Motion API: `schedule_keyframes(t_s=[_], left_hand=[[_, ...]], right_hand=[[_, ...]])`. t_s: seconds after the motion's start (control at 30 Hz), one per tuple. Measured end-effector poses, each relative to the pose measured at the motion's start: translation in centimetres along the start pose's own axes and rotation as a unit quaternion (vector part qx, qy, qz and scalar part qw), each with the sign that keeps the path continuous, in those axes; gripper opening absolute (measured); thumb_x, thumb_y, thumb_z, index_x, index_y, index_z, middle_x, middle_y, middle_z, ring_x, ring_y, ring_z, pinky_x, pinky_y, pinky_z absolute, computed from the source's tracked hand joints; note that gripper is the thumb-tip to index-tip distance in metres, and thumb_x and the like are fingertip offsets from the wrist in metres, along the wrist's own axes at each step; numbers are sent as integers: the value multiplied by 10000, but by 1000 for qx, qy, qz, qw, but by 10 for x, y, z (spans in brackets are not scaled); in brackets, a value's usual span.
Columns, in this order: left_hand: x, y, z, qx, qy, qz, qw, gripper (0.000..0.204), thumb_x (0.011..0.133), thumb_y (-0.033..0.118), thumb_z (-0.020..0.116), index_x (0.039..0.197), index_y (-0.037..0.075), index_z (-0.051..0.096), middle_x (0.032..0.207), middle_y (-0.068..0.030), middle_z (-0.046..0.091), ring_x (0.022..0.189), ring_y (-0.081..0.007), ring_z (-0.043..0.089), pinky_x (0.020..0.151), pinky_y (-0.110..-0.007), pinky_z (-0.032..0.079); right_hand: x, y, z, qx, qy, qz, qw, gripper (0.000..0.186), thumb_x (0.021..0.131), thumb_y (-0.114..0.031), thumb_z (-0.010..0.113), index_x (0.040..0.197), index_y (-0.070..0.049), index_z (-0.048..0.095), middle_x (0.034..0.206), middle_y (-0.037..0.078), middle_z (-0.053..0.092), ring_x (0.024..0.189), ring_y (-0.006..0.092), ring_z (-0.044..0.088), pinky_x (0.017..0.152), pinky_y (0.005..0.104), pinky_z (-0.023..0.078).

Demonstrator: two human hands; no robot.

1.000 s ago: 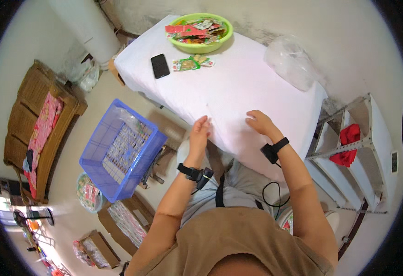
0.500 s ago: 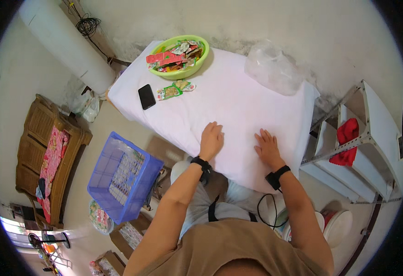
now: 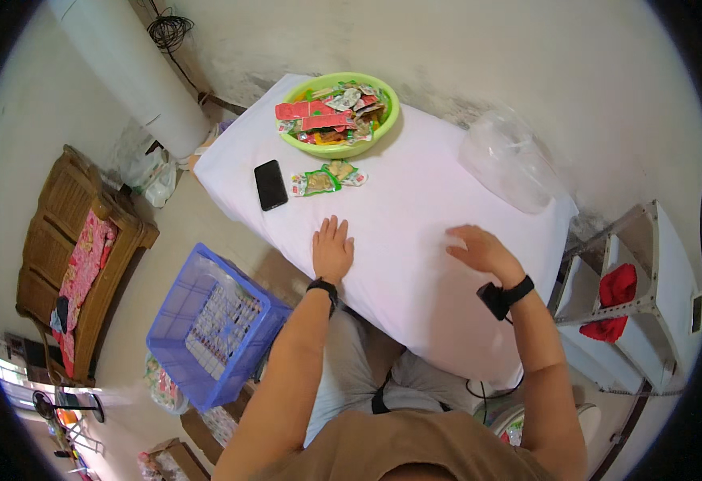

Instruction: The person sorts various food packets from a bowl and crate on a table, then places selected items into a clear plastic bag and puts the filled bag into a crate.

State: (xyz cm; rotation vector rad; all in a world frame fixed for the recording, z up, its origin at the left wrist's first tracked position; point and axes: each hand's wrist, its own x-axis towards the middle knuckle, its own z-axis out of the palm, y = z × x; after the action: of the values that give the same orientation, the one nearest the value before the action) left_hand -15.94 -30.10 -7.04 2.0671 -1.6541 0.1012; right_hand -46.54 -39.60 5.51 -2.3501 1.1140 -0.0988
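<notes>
My left hand (image 3: 333, 250) lies flat on the white cloth of the table (image 3: 415, 200), fingers stretched out and nothing in it. Raised a little over the cloth on the right, my right hand (image 3: 485, 251) is empty, its fingers bent and the thumb apart. Two small green-and-white snack packets (image 3: 316, 183) lie beyond my left hand, beside a black phone (image 3: 271, 185). Behind them stands a light green basin (image 3: 331, 151), heaped with small red, green and white packets (image 3: 327, 119).
A crumpled clear plastic bag (image 3: 511, 160) sits at the table's far right. Right of the table stands a white shelf rack (image 3: 663, 280) with a red cloth (image 3: 618, 293) on it. A blue plastic crate (image 3: 230, 377) is at the left, past it a wooden bench (image 3: 62, 216).
My left hand has moved left along the cloth, closer to the phone and packets. My right hand has lifted from its flat position and bent its fingers. The whole view has shifted slightly.
</notes>
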Motion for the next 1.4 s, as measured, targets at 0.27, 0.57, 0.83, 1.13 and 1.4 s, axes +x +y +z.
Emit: schedule_keyframes(t_s=[0.27,0.57,0.83,1.13,1.4], left_hand=[[2,-1,-4,-26,-2,-17,1000,436,787,208,535,1199,66,526,1329,-174,422,1252,-337,345,1011,-479,262],[4,-1,-9,-44,-2,-10,999,437,772,173,546,1191,50,521,1315,-185,431,1237,-355,354,994,-485,267],[4,-3,-11,-51,-4,-6,999,432,773,183,546,1183,49,526,1312,-184,430,1240,-359,353,988,-497,266],[5,-4,-10,-57,-26,-16,998,431,777,207,552,1186,73,534,1314,-171,433,1242,-356,355,975,-518,276],[5,-5,-12,-65,-28,-18,997,423,778,211,549,1180,79,542,1324,-161,428,1249,-344,352,982,-513,268]], right_hand=[[159,-39,-41,29,128,-144,981,365,821,-323,547,1036,-35,611,980,170,625,910,321,590,801,392,466],[275,-48,-56,-72,222,-28,972,270,745,-219,588,980,-98,644,873,164,628,875,327,597,767,428,474],[349,-39,-51,-88,244,-71,963,205,734,-185,566,904,-142,672,830,142,638,836,335,605,720,442,487],[391,-21,-24,-171,156,-14,973,189,684,-191,617,848,-115,675,883,130,647,813,316,617,728,412,498],[381,-28,-26,-216,134,4,967,239,728,-194,619,951,-121,660,981,98,612,992,268,556,787,481,467]])
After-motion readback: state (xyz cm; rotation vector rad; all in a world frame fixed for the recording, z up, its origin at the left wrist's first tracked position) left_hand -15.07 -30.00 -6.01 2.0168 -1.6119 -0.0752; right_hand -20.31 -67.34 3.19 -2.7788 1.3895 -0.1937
